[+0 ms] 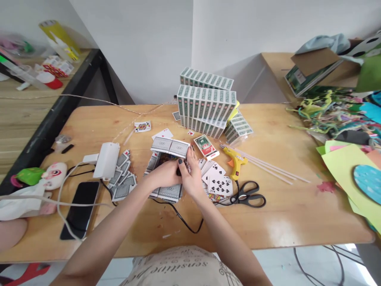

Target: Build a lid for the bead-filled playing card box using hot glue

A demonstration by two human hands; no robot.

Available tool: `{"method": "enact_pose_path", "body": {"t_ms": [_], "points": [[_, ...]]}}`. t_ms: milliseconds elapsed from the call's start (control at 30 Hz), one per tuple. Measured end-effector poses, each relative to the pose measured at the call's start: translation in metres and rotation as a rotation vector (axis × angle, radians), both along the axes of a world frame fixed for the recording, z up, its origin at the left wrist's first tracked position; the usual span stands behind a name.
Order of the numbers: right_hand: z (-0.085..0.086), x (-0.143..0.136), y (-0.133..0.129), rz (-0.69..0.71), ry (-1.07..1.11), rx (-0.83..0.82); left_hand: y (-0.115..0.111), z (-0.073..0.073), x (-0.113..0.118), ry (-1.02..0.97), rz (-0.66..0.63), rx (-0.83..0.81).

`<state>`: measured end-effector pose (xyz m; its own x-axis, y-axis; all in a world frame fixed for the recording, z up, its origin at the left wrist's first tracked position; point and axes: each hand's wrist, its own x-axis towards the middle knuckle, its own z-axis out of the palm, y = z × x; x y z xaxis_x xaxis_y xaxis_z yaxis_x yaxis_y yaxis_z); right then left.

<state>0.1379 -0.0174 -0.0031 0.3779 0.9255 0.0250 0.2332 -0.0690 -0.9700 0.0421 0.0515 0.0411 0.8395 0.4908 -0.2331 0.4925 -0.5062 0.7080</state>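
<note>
Head view: the hollow, box-like structure of grey-and-white patterned playing cards (162,145) sits on the light-brown wooden table (282,159), left of its middle, about midway between the near and far edges. The bare left hand (168,173) reaches across its front; the bare right hand (193,176) lies along its right side. The two hands meet at that side, but whether either one pinches the card cannot be told, as the fingertips are partly hidden.

Thin card likely bends easily, so one hand is best used as a flat backing outside while the other presses lightly from within, evenly and close to the seam. Squaring the wall to the top panel should stop a skewed corner.

The yellow glue gun (238,161) lies to the right, nozzle toward the table's far edge; treat that tip as hot. The black cable (184,222) loops near the structure's front, so a snag could drag it. Wrists are better raised over the loose face-up playing cards (219,184).
</note>
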Motion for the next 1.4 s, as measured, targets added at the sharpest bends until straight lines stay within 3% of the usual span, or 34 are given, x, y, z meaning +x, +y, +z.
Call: {"method": "enact_pose_path", "body": {"t_ms": [267, 433, 633, 833, 1100, 1233, 1400], "points": [[0.005, 0.007, -0.002, 0.085, 0.029, -0.009, -0.008, 0.003, 0.002, 0.023, 0.063, 0.086], [0.004, 0.017, -0.005, -0.008, 0.272, 0.028, -0.009, 0.006, -0.002, 0.155, 0.131, 0.077], [-0.001, 0.008, -0.005, -0.089, 0.452, 0.014, 0.0, 0.002, -0.002, 0.085, 0.101, -0.015], [-0.009, 0.004, -0.001, -0.025, 0.366, -0.026, 0.009, -0.006, 0.0, -0.005, 0.082, -0.084], [-0.002, 0.01, 0.0, 0.016, 0.31, -0.001, 0.013, -0.011, -0.003, -0.051, 0.092, -0.122], [0.0, 0.017, -0.001, 0.059, 0.346, -0.014, 0.009, -0.005, 0.001, 0.027, 0.095, -0.078], [0.001, 0.031, -0.004, 0.004, 0.271, -0.056, 0.003, 0.016, -0.013, 0.108, 0.114, 0.076]]}}
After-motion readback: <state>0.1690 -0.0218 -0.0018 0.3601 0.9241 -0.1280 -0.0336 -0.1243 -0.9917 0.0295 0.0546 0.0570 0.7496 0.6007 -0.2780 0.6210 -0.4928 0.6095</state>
